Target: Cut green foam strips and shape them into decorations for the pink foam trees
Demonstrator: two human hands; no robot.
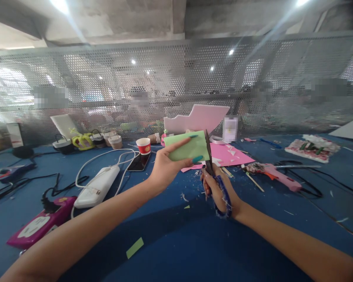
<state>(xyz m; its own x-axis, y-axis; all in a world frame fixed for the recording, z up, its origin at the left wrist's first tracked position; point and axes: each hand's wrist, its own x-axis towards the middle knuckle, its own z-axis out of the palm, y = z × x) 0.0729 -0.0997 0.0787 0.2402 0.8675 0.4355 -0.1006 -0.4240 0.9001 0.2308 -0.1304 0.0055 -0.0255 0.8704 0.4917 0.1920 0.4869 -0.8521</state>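
Observation:
My left hand (167,162) pinches a light green sheet of paper (185,147), fingers behind and in front of it, held up off the table. A pair of scissors (208,150) is gripped in my right hand (217,188), its blue handle wrapped with fraying material around the hand. The dark blades stand upright along the right edge of the green paper. Whether the blades are parted cannot be made out. Below, a small green paper strip (134,248) and a tiny green scrap (187,206) lie on the blue table (170,250).
Left of my hands are a white power bank (98,188), a magenta device (44,221), a phone (139,162) and a red paper cup (143,146). Pink sheets (232,154) lie behind; a pink glue gun (278,174) rests at right. A perforated metal screen (106,86) stands across the back.

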